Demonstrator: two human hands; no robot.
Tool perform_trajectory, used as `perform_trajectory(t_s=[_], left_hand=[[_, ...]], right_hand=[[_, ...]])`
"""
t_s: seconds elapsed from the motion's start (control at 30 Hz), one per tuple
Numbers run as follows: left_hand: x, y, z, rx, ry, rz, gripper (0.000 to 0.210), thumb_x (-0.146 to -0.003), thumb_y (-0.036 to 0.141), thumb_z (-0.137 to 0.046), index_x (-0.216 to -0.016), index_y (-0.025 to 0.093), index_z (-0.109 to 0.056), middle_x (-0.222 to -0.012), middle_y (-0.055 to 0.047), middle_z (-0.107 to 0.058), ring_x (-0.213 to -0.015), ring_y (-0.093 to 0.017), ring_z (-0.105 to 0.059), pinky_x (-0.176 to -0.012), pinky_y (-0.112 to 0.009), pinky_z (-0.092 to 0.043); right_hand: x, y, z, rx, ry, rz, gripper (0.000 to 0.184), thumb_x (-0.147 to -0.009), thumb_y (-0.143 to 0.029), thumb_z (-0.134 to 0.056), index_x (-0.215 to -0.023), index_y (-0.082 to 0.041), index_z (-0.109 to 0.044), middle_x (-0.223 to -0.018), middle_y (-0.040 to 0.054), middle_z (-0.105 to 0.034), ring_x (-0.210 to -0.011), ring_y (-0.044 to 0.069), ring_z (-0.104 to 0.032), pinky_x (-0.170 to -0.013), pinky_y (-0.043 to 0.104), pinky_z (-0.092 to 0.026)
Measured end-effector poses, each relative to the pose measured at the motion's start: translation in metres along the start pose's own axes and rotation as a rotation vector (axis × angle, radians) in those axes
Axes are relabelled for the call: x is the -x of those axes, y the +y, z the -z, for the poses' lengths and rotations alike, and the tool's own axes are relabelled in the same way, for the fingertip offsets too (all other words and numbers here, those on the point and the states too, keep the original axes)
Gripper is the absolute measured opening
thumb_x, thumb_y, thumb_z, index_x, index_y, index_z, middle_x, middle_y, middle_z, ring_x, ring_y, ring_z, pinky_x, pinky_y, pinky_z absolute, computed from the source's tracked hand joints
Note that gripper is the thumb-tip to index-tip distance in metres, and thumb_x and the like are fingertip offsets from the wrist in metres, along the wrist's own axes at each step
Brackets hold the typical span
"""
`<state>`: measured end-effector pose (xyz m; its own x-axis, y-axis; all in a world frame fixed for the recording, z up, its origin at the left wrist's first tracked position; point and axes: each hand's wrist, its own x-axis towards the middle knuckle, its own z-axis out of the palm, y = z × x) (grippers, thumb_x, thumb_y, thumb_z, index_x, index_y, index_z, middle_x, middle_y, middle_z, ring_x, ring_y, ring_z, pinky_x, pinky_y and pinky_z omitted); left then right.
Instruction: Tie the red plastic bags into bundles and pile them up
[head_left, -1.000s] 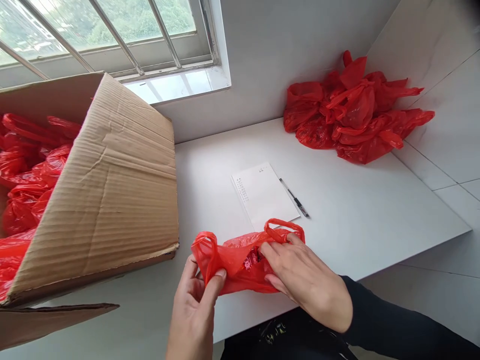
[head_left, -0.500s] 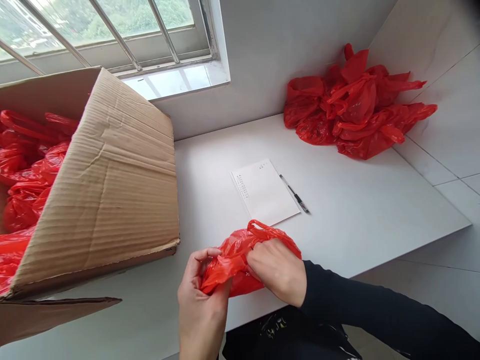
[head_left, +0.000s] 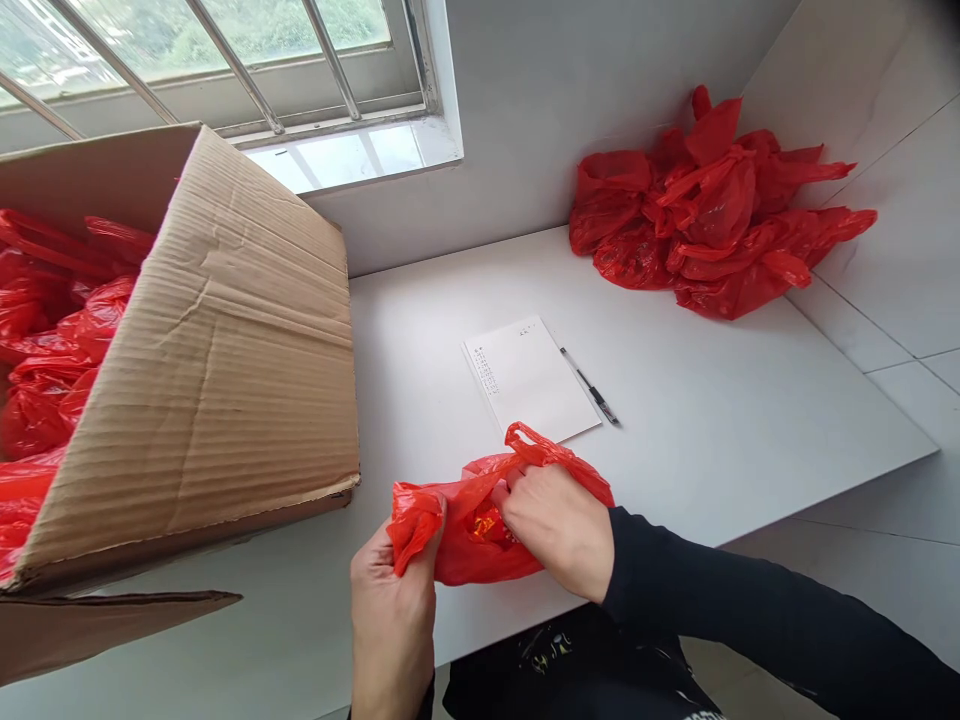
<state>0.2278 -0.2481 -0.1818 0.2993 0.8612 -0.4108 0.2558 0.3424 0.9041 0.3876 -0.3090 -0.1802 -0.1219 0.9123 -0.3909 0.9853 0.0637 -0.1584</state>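
A thin red plastic bag (head_left: 480, 565) sits at the front edge of the table, its mouth pulled wide. My left hand (head_left: 396, 605) is closed on the gathered left side of the bag's rim. On the other side, my right hand (head_left: 562, 525) has its curled fingers at the mouth, gripping the bag there; the fingertips are partly hidden. Between my hands, shiny red and orange wrapped contents (head_left: 487, 525) show inside, too small to name. Just beyond the bag lies a white notepad (head_left: 532, 380) with a few lines of writing, and a black pen (head_left: 590, 387) beside it.
An open cardboard box (head_left: 255, 350) holding several red bags (head_left: 67, 340) stands at the left, one flap sticking out toward me. Several red bags (head_left: 712, 210) are piled at the back right against the wall. A barred window (head_left: 247, 60) is behind the box.
My left hand has drawn its side of the bag leftward and up, and the mouth has spread. The shiny contents now show. My right hand has shifted slightly right and up.
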Motion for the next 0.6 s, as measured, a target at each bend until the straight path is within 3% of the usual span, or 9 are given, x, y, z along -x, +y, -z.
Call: perform_trajectory(t_s=[0.17,0.27,0.33,0.4,0.47,0.53,0.6], left_hand=[[0.005,0.002,-0.001,0.058,-0.16,-0.005,0.017,-0.085,0.029,-0.066,-0.099,0.021,-0.07,-0.098,-0.003,-0.068,-0.065,-0.013,-0.046,-0.052,-0.022,-0.042],[0.006,0.005,-0.004,0.02,-0.178,-0.021,0.032,-0.079,0.018,-0.065,-0.11,0.023,-0.065,-0.106,-0.001,-0.066,-0.057,-0.01,-0.042,-0.046,-0.022,-0.039],[0.006,0.005,-0.004,-0.003,-0.168,-0.039,0.042,-0.077,0.015,-0.064,-0.117,0.026,-0.062,-0.111,-0.001,-0.066,-0.063,-0.011,-0.049,-0.053,-0.021,-0.045],[0.007,0.004,-0.003,-0.002,-0.154,-0.066,0.041,-0.079,0.017,-0.063,-0.119,0.026,-0.061,-0.116,-0.002,-0.065,-0.081,-0.015,-0.059,-0.073,-0.024,-0.052],[0.007,0.002,-0.001,0.024,-0.139,-0.085,0.038,-0.081,0.02,-0.063,-0.119,0.025,-0.061,-0.12,-0.004,-0.064,-0.102,-0.02,-0.059,-0.09,-0.028,-0.05],[0.008,-0.001,0.0,0.057,-0.135,-0.086,0.036,-0.083,0.023,-0.063,-0.119,0.023,-0.061,-0.121,-0.006,-0.064,-0.109,-0.023,-0.058,-0.094,-0.03,-0.049],[0.01,-0.003,-0.001,0.085,-0.137,-0.061,0.036,-0.083,0.022,-0.063,-0.119,0.023,-0.06,-0.121,-0.006,-0.063,-0.102,-0.021,-0.06,-0.088,-0.029,-0.051]], right_hand=[[0.001,0.002,-0.002,0.017,-0.018,0.024,0.013,-0.077,-0.012,-0.068,-0.09,-0.016,-0.067,-0.084,0.0117,-0.069,-0.073,0.025,-0.061,-0.052,0.033,-0.042],[0.001,0.002,0.0,0.013,-0.062,0.042,0.011,-0.08,-0.011,-0.066,-0.09,-0.016,-0.067,-0.084,0.011,-0.07,-0.074,0.025,-0.061,-0.052,0.033,-0.041],[0.002,0.003,0.003,0.008,-0.092,0.057,0.009,-0.079,-0.011,-0.067,-0.087,-0.016,-0.067,-0.085,0.0111,-0.07,-0.076,0.024,-0.061,-0.053,0.033,-0.041],[0.004,0.004,0.008,-0.004,-0.097,0.06,0.009,-0.078,-0.01,-0.068,-0.085,-0.016,-0.067,-0.087,0.0112,-0.07,-0.077,0.024,-0.061,-0.052,0.032,-0.039],[0.008,0.006,0.013,-0.016,-0.074,0.05,0.011,-0.078,-0.009,-0.067,-0.087,-0.015,-0.066,-0.088,0.0107,-0.07,-0.076,0.023,-0.061,-0.051,0.032,-0.038],[0.011,0.008,0.017,-0.028,-0.042,0.035,0.013,-0.079,-0.007,-0.064,-0.09,-0.014,-0.066,-0.087,0.01,-0.069,-0.076,0.023,-0.061,-0.05,0.032,-0.036],[0.013,0.008,0.019,-0.03,-0.041,0.03,0.015,-0.08,-0.008,-0.062,-0.094,-0.013,-0.066,-0.089,0.0101,-0.069,-0.076,0.023,-0.061,-0.05,0.033,-0.036]])
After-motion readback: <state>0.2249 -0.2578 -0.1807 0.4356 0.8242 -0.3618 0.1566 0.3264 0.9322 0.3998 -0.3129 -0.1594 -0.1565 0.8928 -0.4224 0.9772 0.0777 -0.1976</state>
